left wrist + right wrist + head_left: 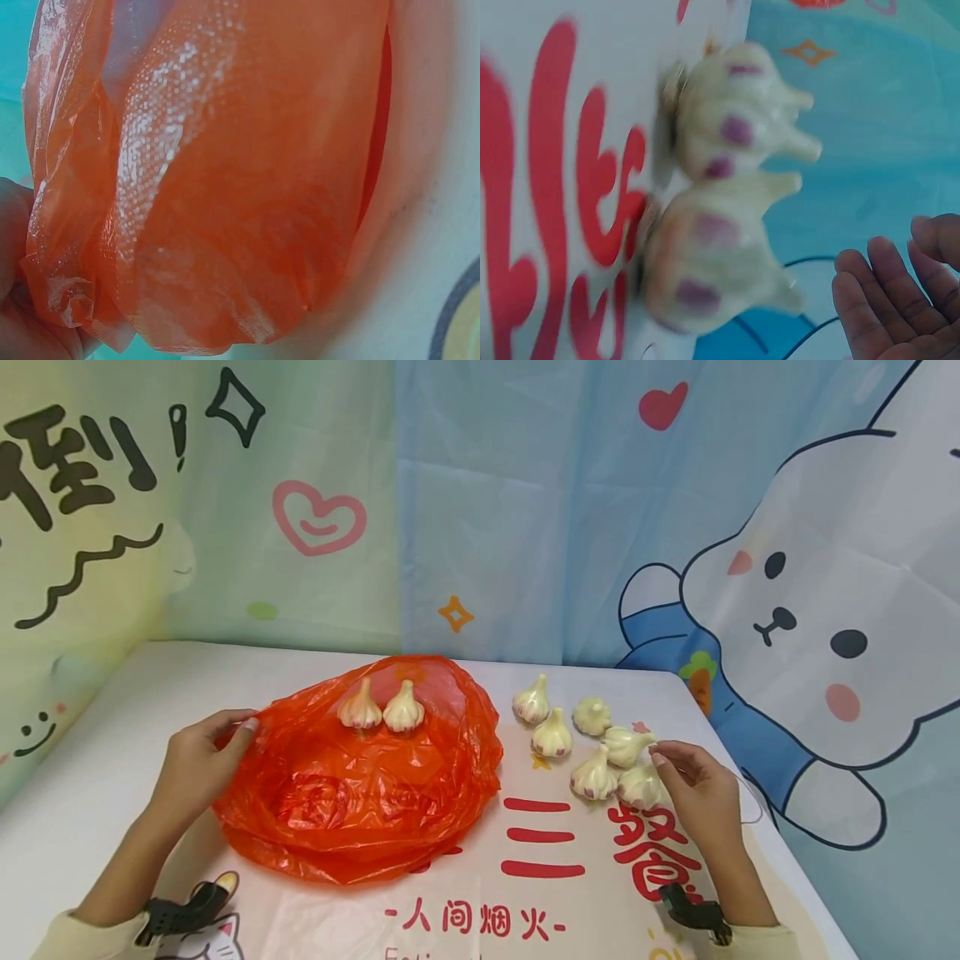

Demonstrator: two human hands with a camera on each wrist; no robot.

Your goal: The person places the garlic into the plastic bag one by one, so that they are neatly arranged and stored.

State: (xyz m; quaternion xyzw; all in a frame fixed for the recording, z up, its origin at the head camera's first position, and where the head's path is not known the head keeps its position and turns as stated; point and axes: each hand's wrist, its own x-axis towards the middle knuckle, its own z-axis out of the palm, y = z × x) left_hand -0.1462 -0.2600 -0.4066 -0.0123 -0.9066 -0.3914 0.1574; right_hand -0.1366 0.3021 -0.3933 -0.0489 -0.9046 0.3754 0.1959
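Observation:
A red plastic bag (pixel 360 793) lies spread with its mouth open on the table. My left hand (pixel 202 756) pinches the bag's left rim between thumb and fingers; in the left wrist view the hand (pixel 22 300) is by the crumpled edge. Two garlic bulbs (pixel 382 708) sit side by side at the bag's far part. To its right stands a group of several garlic bulbs (pixel 595 774). My right hand (pixel 697 785) is beside the group's right side, fingertips near a bulb's stem (pixel 645 740). In the right wrist view its loosely bent fingers (pixel 889 277) hold nothing, apart from the bulbs (pixel 716 255).
The white table (pixel 67 793) carries a printed mat (pixel 480 868) with red characters. A printed cloth (pixel 480 510) hangs behind the table's back edge. Dark straps (pixel 183 910) circle both wrists.

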